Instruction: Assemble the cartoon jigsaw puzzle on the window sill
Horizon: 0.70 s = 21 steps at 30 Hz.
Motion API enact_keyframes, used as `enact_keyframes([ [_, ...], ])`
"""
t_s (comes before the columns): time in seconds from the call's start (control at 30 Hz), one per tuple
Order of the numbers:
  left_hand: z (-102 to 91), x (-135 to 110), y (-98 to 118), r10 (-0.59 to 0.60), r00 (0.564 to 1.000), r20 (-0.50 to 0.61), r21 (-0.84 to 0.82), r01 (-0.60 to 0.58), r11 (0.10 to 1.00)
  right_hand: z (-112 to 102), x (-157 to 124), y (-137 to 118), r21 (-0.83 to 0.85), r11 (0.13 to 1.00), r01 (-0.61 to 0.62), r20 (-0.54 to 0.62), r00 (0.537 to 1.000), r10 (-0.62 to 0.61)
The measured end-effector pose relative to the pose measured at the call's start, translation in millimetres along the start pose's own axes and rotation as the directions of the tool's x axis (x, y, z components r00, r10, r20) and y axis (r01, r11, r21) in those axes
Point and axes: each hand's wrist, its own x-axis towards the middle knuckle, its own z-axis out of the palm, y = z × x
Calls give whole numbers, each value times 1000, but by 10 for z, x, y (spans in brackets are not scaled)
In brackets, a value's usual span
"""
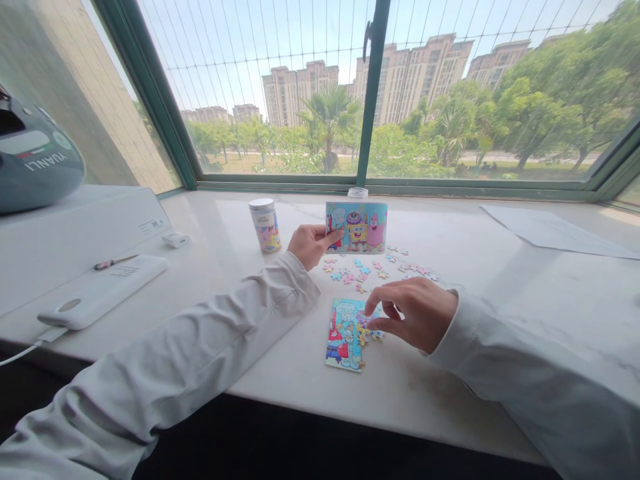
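My left hand [311, 244] holds up a rectangular picture card [356, 229] with cartoon characters, thumb across its left side. Below it on the table lies a partly assembled jigsaw puzzle [343, 337] whose left part shows a red and a pale blue figure. Over the puzzle's right edge, my right hand [413, 310] is bent in a pinch. Thumb and index fingertips are close together at a small purple puzzle piece [368, 319]; whether it is lifted I cannot tell. Loose puzzle pieces [363, 270] lie scattered behind the puzzle.
A printed canister [266, 227] stands left of the card, and a clear lid or jar [357, 194] is behind it. At left are a white power bank [107, 290] with a cable, a small adapter [176, 240], a white box [85, 233] and a helmet [40, 157]. Paper [555, 230] lies at right.
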Motion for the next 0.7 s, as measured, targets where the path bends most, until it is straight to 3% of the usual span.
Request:
enact_keyframes([
  [0.33,-6,13,-20,5,1000,14,-47,-5,999,34,-5,-103,-8,992,-128,51,990,128],
  [0.5,-6,-1,21,2,1000,-3,-35,-2,999,55,12,-76,7,997,-83,104,991,81],
  [0.7,-7,22,-17,20,1000,-10,-16,-20,1000,89,0,-66,-15,999,-40,73,996,41],
])
